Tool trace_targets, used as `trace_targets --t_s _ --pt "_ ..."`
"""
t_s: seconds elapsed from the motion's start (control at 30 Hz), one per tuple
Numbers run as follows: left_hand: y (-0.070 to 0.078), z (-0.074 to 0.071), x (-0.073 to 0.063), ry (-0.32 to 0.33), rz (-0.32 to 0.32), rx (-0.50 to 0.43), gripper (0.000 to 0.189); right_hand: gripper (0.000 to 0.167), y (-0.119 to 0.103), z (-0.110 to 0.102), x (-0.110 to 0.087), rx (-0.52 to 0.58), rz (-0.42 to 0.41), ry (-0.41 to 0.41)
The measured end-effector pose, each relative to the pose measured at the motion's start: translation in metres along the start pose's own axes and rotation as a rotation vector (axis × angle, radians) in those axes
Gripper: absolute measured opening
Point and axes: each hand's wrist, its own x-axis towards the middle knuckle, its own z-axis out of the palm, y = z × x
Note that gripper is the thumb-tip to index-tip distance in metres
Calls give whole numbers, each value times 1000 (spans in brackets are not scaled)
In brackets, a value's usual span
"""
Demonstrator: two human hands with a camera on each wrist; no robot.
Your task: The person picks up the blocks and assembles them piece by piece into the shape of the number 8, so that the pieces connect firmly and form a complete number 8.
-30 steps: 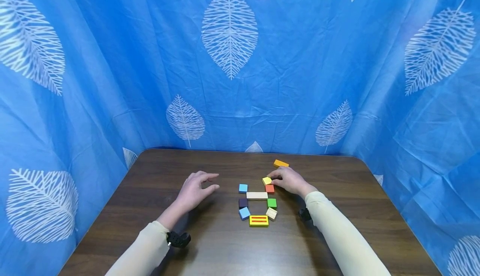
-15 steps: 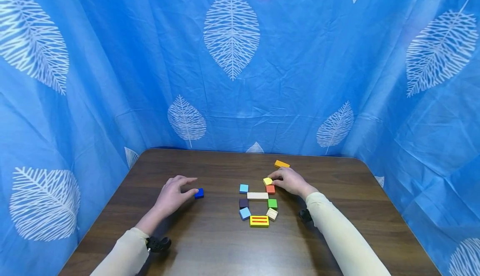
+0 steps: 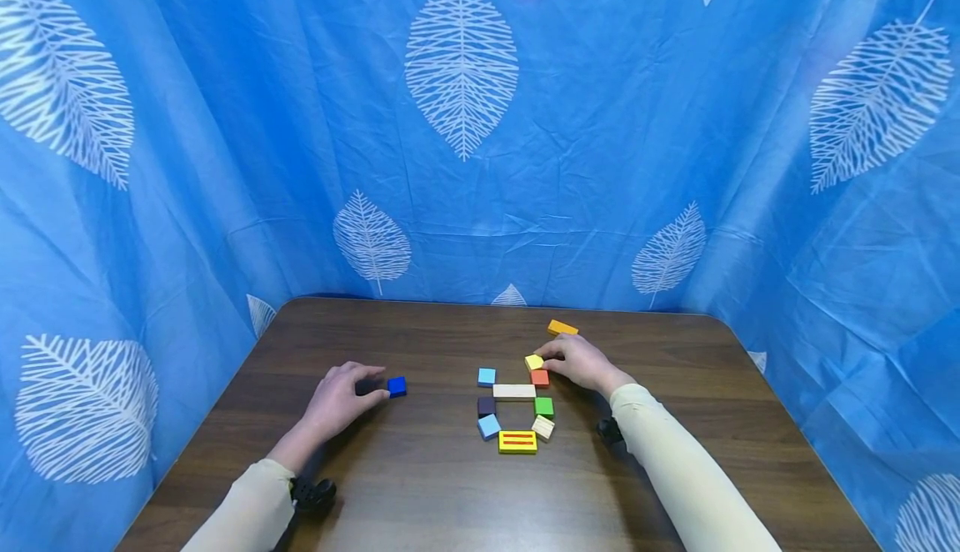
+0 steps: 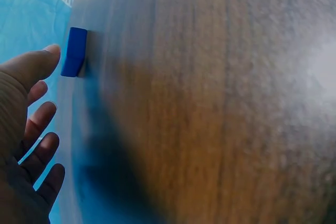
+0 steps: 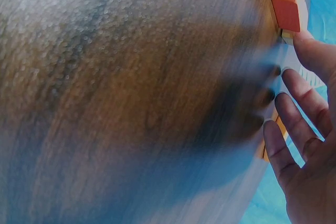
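My left hand (image 3: 333,402) is just left of a blue block (image 3: 397,387), its thumb and fingers spread apart. In the left wrist view a small gap separates the thumb (image 4: 44,61) from the blue block (image 4: 74,52). My right hand (image 3: 581,362) pinches a small yellow block (image 3: 533,362) between thumb and index finger, right behind a red block (image 3: 539,378). The right wrist view shows the thumb tip against the yellow block (image 5: 287,36), mostly hidden behind the red block (image 5: 287,6); the index finger is out of sight there.
Between the hands, several blocks form an outline: light blue (image 3: 487,377), long cream (image 3: 513,391), dark purple (image 3: 487,407), green (image 3: 543,407), light blue, striped cream (image 3: 543,428) and red-striped yellow (image 3: 517,442). An orange block (image 3: 562,328) lies beyond my right hand near the table's (image 3: 420,485) back edge.
My left hand has drawn back to the left, uncovering the blue block, which was out of sight a second ago and now lies on the table. My right hand stays at the yellow block.
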Motion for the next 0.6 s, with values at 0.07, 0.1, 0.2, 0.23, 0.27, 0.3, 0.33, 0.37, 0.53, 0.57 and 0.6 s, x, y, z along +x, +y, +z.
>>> trace_targets --t_s 0.07,0.1,0.2,0.23,0.27,0.3,0.33,0.37,0.53,0.57,0.6 --pt "-2 1 0 -7 -3 1 47 27 0 0 0 -1 3 -2" --pt "-3 2 0 -10 -4 2 47 27 0 0 -1 -2 1 -2" --pt "-4 3 -1 -16 -7 4 47 27 0 -1 -1 -5 -3 -5" --pt "-3 3 -1 -18 -8 2 47 27 0 -1 -1 -5 -2 -8" --pt "-3 3 -2 -20 -10 1 46 27 -1 -2 -2 -6 -3 -9" --pt "-3 3 -2 -21 -11 1 46 27 -1 -2 -2 -9 -8 -9" --pt "-2 3 -2 -21 -11 1 46 27 -1 -2 -2 -9 -7 -9" --pt "-2 3 -2 -21 -11 1 46 27 -1 -2 -2 -10 -7 -9" --pt "-1 4 -2 -19 -14 10 45 27 -1 -1 -2 -17 -1 -6" --pt "-1 5 -2 -18 -12 14 45 27 -1 -1 -2 -20 -3 -5" --pt "-1 6 -2 -19 -15 15 45 27 -1 -1 -2 -21 -4 -3"
